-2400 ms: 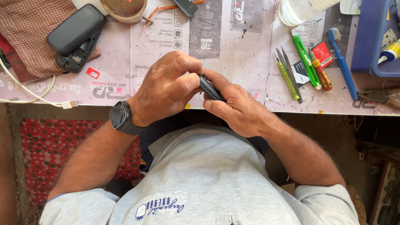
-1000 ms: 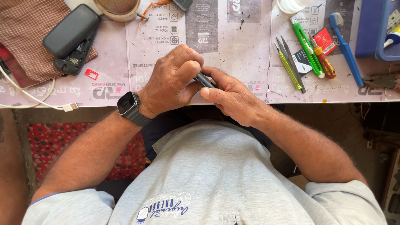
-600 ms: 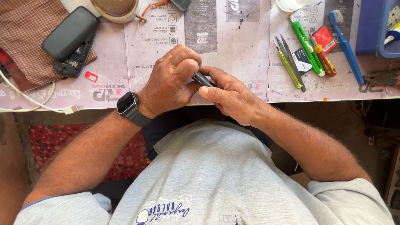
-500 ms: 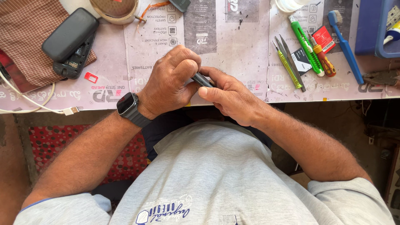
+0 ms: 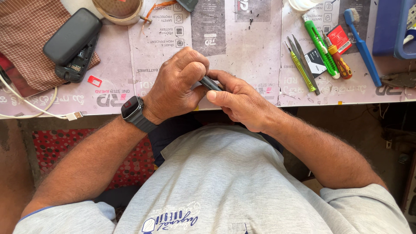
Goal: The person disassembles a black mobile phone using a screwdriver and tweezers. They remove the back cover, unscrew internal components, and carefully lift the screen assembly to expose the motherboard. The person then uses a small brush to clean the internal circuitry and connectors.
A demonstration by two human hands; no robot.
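Your left hand (image 5: 177, 84) curled round one small dark object (image 5: 211, 83), your right hand (image 5: 242, 104) pinching its other end; object sits between both hands at near table edge (image 5: 260, 52). Your left wrist: one dark watch (image 5: 132, 110). Counted on table: two green tools (image 5: 318, 37), one orange-handled screwdriver (image 5: 340, 63), one blue toothbrush (image 5: 364, 47), one tweezers (image 5: 305, 63), two dark phones (image 5: 71, 39) on checked cloth (image 5: 26, 47). Blue tray (image 5: 390, 26) at right corner; contents mostly out of view.
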